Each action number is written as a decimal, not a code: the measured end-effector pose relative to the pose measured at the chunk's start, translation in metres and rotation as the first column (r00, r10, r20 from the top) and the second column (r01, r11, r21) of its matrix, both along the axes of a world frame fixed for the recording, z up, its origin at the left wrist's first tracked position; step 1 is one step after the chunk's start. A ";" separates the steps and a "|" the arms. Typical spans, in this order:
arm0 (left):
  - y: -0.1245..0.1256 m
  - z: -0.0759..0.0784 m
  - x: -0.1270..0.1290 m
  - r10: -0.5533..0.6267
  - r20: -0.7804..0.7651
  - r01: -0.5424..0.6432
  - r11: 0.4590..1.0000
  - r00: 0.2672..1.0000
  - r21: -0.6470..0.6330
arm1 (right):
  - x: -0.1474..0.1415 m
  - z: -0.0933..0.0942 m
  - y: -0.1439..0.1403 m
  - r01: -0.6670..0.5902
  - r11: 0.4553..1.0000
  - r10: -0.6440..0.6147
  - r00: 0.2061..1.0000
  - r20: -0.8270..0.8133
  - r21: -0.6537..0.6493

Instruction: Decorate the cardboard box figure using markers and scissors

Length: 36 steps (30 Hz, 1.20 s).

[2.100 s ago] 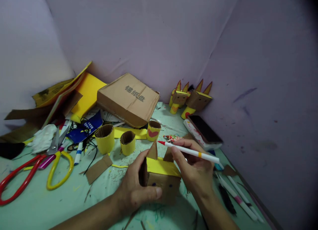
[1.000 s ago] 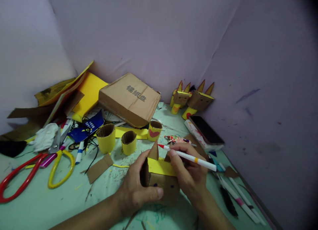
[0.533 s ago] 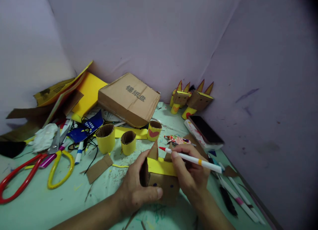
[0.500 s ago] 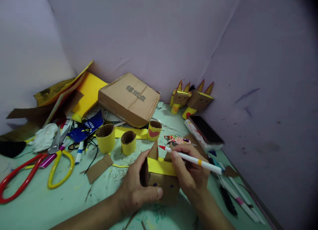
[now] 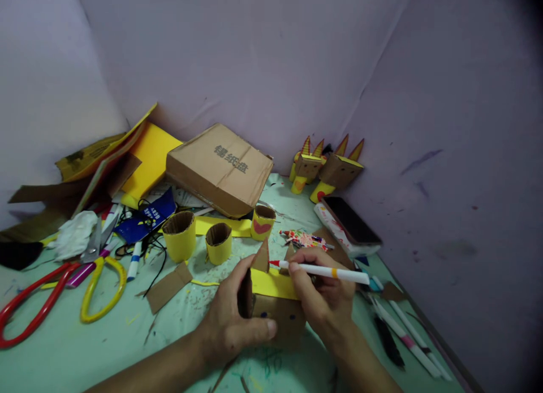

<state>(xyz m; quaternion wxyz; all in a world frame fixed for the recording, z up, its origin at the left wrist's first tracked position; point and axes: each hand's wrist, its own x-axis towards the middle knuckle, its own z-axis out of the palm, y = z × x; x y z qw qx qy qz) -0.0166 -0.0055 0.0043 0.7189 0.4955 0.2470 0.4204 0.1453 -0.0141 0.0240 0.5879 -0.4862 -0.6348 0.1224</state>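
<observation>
hands [image 5: 275, 308] gripping cardboard box [image 5: 275, 314], red marker [image 5: 322, 271]

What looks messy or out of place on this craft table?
Cardboard scraps and paper shavings litter the green table, and the brown box sits tilted on clutter. Ink marks stain the purple wall.

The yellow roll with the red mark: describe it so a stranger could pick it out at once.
Start at the big flat cardboard box with grey printed characters near the back wall. Just in front of its near right corner stand three short yellow-wrapped cardboard rolls. The yellow roll is the rightmost, and only it bears a red heart-like shape; the other two rolls are plain.
</observation>
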 end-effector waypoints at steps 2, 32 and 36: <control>0.000 0.000 -0.001 0.005 -0.009 -0.005 1.000 1.000 0.011 | 0.000 0.000 0.000 -0.007 1.000 0.007 1.000 -0.008 -0.002; -0.004 -0.004 0.001 0.028 0.036 -0.029 0.999 0.999 0.041 | 0.004 0.004 -0.004 0.025 0.999 -0.028 0.997 0.074 0.042; -0.003 -0.003 0.001 0.040 0.018 -0.040 0.999 0.999 0.022 | 0.001 0.005 -0.002 -0.013 1.000 0.013 0.997 0.070 0.005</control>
